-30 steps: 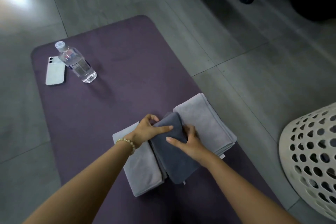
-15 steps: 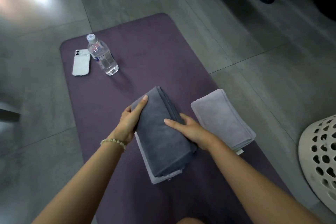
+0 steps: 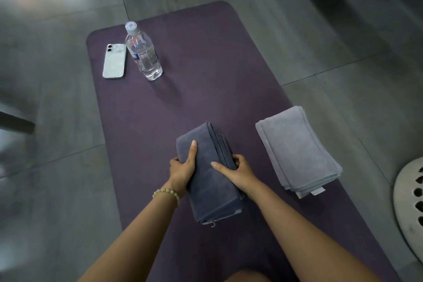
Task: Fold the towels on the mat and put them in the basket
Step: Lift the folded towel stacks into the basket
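Dark grey towel (image 3: 210, 181): folded into a long thick rectangle, layered edges along its right side, a small tag at the near end. It is over the middle of the mat, gripped at its left edge by the left hand (image 3: 183, 167) and at its right edge by the right hand (image 3: 240, 171), thumbs on top. A pale sliver of cloth shows under its near corner.

Light grey towel (image 3: 297, 151): folded, flat, on the mat's right edge, white label at the near end.

Mat (image 3: 206, 75): purple, rounded corners, flat on the floor.

Basket (image 3: 407, 201): white, perforated, at the right border, partly in view.
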